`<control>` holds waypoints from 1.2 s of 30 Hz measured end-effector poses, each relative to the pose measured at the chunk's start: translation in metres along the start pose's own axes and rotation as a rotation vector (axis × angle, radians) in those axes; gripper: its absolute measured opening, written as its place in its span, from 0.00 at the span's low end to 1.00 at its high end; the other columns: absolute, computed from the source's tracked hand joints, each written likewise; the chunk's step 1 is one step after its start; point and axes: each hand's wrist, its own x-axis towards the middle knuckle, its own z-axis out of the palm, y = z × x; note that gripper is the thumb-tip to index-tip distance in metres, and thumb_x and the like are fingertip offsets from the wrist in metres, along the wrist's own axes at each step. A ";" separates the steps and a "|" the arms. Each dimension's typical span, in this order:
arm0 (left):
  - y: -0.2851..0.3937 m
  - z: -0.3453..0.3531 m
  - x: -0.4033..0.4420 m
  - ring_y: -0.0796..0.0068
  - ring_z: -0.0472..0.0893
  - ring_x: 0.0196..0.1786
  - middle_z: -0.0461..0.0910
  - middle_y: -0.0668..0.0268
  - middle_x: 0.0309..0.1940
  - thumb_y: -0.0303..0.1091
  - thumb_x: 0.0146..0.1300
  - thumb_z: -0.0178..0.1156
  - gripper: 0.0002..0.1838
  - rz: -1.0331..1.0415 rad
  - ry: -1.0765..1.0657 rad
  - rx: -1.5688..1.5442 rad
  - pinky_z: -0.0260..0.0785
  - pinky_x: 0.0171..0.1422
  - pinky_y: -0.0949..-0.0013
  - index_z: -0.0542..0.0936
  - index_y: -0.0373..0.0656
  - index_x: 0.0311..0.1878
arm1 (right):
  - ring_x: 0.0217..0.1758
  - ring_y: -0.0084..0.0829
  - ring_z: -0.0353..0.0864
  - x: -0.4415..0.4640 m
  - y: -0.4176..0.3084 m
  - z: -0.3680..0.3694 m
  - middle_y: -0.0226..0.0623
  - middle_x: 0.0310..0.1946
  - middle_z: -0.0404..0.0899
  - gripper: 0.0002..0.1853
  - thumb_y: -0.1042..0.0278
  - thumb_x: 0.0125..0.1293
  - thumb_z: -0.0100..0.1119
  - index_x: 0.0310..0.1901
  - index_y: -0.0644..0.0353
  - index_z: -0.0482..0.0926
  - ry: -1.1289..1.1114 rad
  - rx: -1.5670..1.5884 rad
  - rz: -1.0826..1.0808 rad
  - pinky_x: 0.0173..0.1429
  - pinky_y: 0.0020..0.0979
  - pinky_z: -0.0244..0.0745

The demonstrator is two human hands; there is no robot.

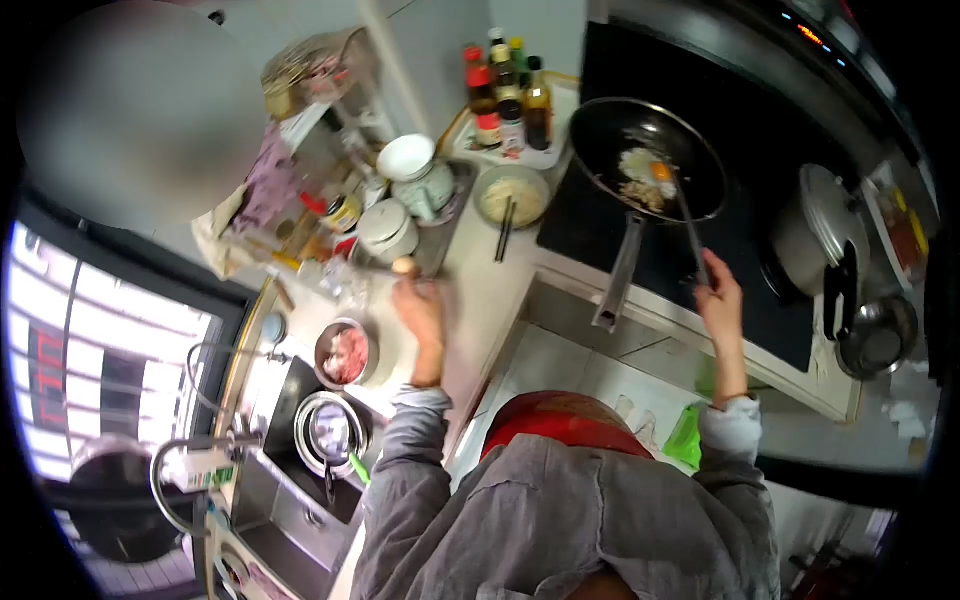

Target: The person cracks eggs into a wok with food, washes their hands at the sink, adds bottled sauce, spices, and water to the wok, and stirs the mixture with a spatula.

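My right hand (718,295) is closed round the handle of a long, thin cooking utensil, likely a spatula (690,222). Its far end reaches into the black frying pan (695,150), beside a cracked egg with an orange yolk (660,172). Browned minced bits (642,195) lie next to the egg white. Over the counter at left, my left hand (420,312) is closed, with a rounded light-brown egg (404,266) at its fingertips, somewhat blurred. Close to that hand stands a metal bowl of pink raw meat (347,355).
The pan's handle (622,275) juts over the front edge of the black cooktop (740,300). A bowl with chopsticks (512,198) stands left of it, sauce bottles (508,95) behind. A pressure cooker (815,230) is at right, a sink (300,515) at lower left.
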 end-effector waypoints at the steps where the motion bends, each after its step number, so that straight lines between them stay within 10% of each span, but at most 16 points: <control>1: -0.009 0.009 0.013 0.53 0.71 0.44 0.74 0.54 0.39 0.33 0.47 0.62 0.18 -0.044 -0.013 0.099 0.64 0.49 0.57 0.75 0.39 0.43 | 0.40 0.27 0.76 -0.002 -0.011 0.007 0.42 0.52 0.72 0.30 0.85 0.49 0.47 0.58 0.60 0.67 -0.017 0.108 0.134 0.43 0.24 0.70; 6: -0.034 0.034 0.050 0.55 0.72 0.45 0.72 0.56 0.40 0.50 0.40 0.67 0.29 -0.059 -0.105 0.528 0.67 0.48 0.60 0.75 0.39 0.41 | 0.49 0.31 0.72 -0.006 -0.048 0.036 0.40 0.47 0.72 0.27 0.86 0.49 0.50 0.55 0.62 0.70 0.072 -0.113 0.020 0.55 0.24 0.64; 14: -0.014 0.038 0.056 0.60 0.70 0.47 0.70 0.65 0.43 0.57 0.38 0.62 0.28 -0.225 -0.242 0.697 0.68 0.43 0.58 0.80 0.42 0.36 | 0.29 0.28 0.74 -0.022 -0.074 0.049 0.42 0.41 0.71 0.26 0.75 0.56 0.54 0.59 0.60 0.65 -0.072 0.214 0.204 0.33 0.28 0.70; 19: -0.033 0.039 0.056 0.51 0.73 0.47 0.74 0.58 0.49 0.59 0.51 0.53 0.31 -0.325 -0.122 0.433 0.69 0.43 0.52 0.79 0.33 0.36 | 0.31 0.26 0.74 -0.022 -0.063 0.046 0.43 0.45 0.72 0.27 0.63 0.59 0.58 0.59 0.59 0.65 -0.103 0.233 0.222 0.35 0.28 0.71; 23: -0.007 0.011 0.071 0.69 0.77 0.35 0.79 0.60 0.33 0.47 0.54 0.58 0.22 -0.493 -0.052 -0.411 0.68 0.39 0.68 0.78 0.33 0.37 | 0.45 0.36 0.75 -0.019 -0.074 0.037 0.45 0.49 0.73 0.25 0.63 0.58 0.58 0.58 0.59 0.68 0.069 -0.060 -0.133 0.47 0.31 0.71; 30: 0.194 -0.057 0.029 0.78 0.75 0.41 0.78 0.66 0.37 0.34 0.62 0.49 0.12 -0.153 -0.760 -1.017 0.65 0.47 0.76 0.77 0.37 0.43 | 0.60 0.43 0.65 -0.012 -0.156 0.048 0.44 0.61 0.62 0.31 0.73 0.53 0.58 0.61 0.57 0.62 -0.152 -0.091 -0.595 0.59 0.37 0.64; 36: 0.287 -0.063 -0.001 0.79 0.74 0.40 0.77 0.66 0.36 0.52 0.66 0.44 0.25 -0.080 -1.298 -1.156 0.66 0.45 0.76 0.75 0.36 0.46 | 0.55 0.46 0.67 -0.003 -0.137 0.032 0.46 0.55 0.66 0.31 0.75 0.51 0.58 0.59 0.64 0.61 -0.067 -0.110 -0.599 0.56 0.39 0.66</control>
